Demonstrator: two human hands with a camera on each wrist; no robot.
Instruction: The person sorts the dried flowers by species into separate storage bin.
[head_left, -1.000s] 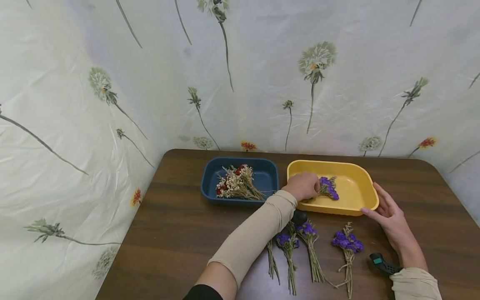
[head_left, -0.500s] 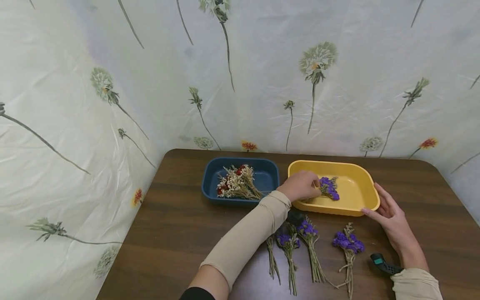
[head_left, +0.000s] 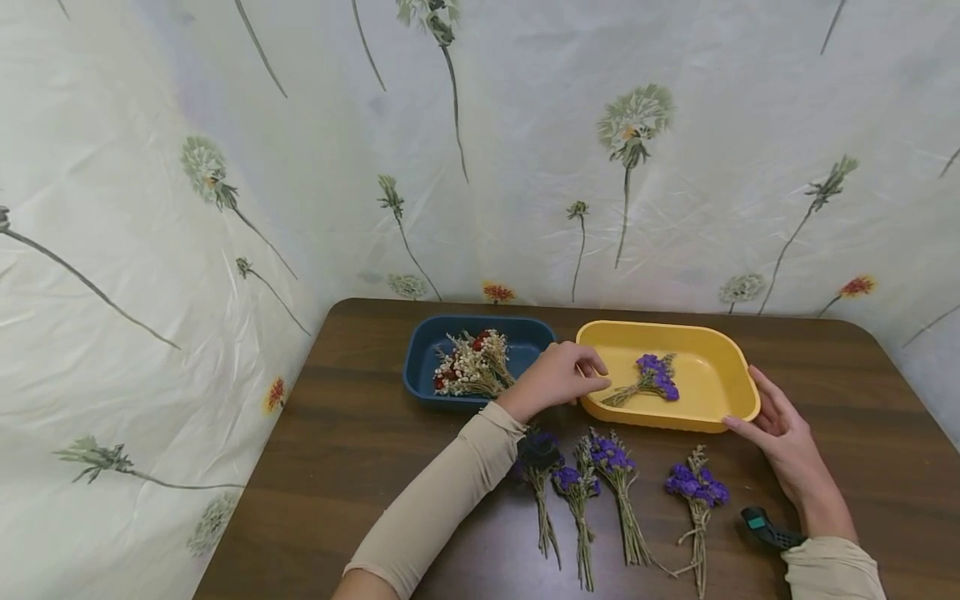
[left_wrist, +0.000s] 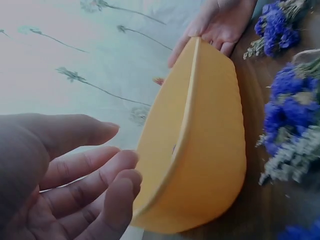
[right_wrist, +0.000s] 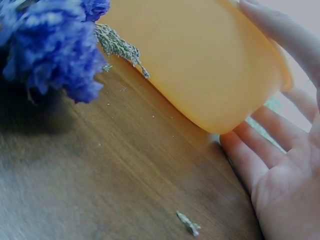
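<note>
My left hand (head_left: 558,379) hovers by the left end of the yellow tray (head_left: 716,392), holding nothing. Its thumb and fingers are apart and loosely bent in the left wrist view. Inside the tray lies a bunch of purple dried flowers (head_left: 655,379), stems toward that hand. My right hand (head_left: 783,442) holds the tray's right end, thumb at the near corner and fingers along the outer wall. On the table in front lie several more purple bunches, among them one at the right (head_left: 697,487) and one in the middle (head_left: 618,475).
A dark blue tray (head_left: 420,396) with white and red dried flowers (head_left: 468,367) stands to the left, partly behind my left hand. The brown table (head_left: 360,500) meets a flower-printed sheet (head_left: 510,167) at the back. A flower scrap (right_wrist: 188,223) lies near my right hand.
My left hand has let go of the purple bunch and drawn back left, out over the tray's left rim. The bunch stays in the yellow tray. The right hand keeps its place.
</note>
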